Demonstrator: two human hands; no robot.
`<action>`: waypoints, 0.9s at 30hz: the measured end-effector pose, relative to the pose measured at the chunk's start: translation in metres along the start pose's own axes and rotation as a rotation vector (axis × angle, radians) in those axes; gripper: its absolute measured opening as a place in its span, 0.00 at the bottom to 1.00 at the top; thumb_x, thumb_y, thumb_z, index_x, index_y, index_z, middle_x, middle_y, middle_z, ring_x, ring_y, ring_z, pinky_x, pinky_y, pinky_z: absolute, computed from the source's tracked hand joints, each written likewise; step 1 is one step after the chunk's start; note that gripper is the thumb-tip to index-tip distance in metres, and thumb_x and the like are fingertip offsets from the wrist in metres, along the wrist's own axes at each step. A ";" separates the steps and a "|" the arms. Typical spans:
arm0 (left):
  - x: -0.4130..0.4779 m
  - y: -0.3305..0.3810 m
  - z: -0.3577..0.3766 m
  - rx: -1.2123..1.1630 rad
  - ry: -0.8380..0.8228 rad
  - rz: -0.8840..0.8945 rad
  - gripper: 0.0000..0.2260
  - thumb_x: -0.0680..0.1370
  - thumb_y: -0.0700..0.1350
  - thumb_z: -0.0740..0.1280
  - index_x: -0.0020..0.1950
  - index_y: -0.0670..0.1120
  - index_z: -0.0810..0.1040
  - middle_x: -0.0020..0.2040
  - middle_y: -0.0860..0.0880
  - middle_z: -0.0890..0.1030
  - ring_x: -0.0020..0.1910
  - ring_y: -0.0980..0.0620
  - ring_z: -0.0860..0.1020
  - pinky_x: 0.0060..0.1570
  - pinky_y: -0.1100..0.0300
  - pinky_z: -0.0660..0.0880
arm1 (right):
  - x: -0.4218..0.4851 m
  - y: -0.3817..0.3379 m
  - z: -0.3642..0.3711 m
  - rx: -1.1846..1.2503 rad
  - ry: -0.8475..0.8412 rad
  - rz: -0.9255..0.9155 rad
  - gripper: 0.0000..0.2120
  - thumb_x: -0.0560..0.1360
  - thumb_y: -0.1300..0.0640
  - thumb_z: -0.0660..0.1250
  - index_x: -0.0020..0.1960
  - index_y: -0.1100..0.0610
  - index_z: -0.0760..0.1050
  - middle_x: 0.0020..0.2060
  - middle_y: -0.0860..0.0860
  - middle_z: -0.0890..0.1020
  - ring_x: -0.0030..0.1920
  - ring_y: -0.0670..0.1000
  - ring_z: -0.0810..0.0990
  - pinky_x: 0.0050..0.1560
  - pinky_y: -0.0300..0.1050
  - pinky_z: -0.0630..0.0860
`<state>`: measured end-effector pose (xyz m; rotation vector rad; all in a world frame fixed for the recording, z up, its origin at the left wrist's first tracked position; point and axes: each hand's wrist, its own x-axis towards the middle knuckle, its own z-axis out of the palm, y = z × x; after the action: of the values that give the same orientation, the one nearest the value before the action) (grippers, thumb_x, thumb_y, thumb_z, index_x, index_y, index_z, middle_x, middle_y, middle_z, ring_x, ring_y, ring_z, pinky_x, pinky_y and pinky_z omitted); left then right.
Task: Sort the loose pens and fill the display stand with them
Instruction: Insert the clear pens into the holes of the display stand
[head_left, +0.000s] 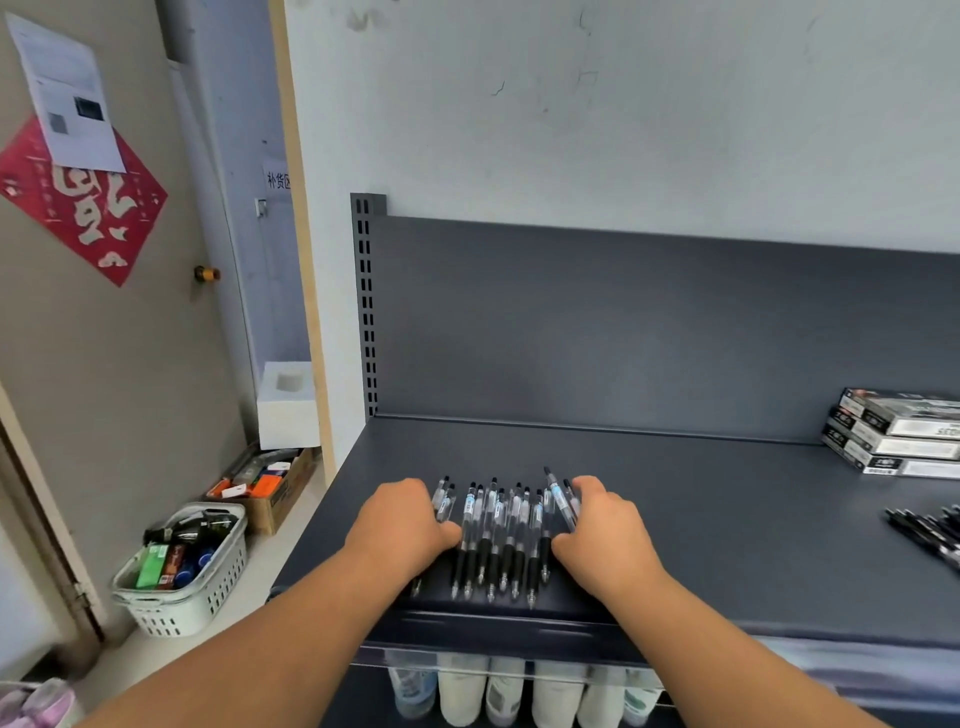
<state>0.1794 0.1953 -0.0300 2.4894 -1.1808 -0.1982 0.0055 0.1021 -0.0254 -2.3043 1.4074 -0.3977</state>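
step in hand: sorting, gathering stage. from where i stand, the loose pens (498, 535) lie side by side on the dark shelf (727, 519) close to its front edge, tips toward the person, clicker ends toward the back panel. most are parallel; one at the right end lies tilted across its neighbours.

left hand (402, 525): knuckles up, fingers curled, set against the left flank of the row and lying over the outermost two or so pens. its fingertips are hidden under the hand, so i cannot tell whether it pinches a pen or only presses sideways.

right hand (605, 527): fingers curled over the rightmost pens, the tilted one included, closing the row from the other flank.

the pens are thus bracketed between both hands, touching each.

also on the shelf: a second bundle of dark pens (930, 530) well apart at the right edge, and stacked boxes (898, 431) against the back panel. no display stand is in view.

next move, as judged:
1. square the tilted pen with the rest.
2. squeeze the row into one bundle, pressure even from both sides, so none rolls off the front edge.
3. lift only once the bundle is tight; the smooth barrels will probably slip past one another.
4. locate the stand before carrying.
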 end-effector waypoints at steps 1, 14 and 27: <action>0.000 0.000 -0.001 -0.013 0.001 0.001 0.14 0.71 0.50 0.68 0.33 0.46 0.65 0.28 0.50 0.68 0.28 0.51 0.67 0.26 0.62 0.63 | -0.001 0.001 0.000 0.024 0.010 -0.001 0.28 0.72 0.63 0.64 0.71 0.56 0.63 0.49 0.53 0.76 0.45 0.52 0.75 0.42 0.42 0.74; -0.001 0.025 -0.007 -0.539 0.031 0.194 0.05 0.79 0.44 0.59 0.53 0.46 0.72 0.38 0.49 0.74 0.33 0.53 0.69 0.30 0.63 0.65 | -0.009 -0.003 -0.011 0.381 0.222 -0.083 0.08 0.77 0.58 0.66 0.51 0.46 0.80 0.40 0.44 0.83 0.44 0.48 0.81 0.35 0.25 0.68; -0.021 0.110 0.015 -1.147 -0.193 0.210 0.11 0.78 0.51 0.66 0.51 0.44 0.79 0.29 0.54 0.71 0.24 0.55 0.64 0.30 0.60 0.65 | -0.044 0.045 -0.062 0.776 0.283 -0.003 0.04 0.74 0.59 0.71 0.44 0.52 0.83 0.34 0.49 0.83 0.34 0.42 0.78 0.39 0.31 0.72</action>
<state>0.0829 0.1434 -0.0011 1.3544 -0.9613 -0.8038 -0.0768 0.1113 0.0061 -1.6495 1.0865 -1.0853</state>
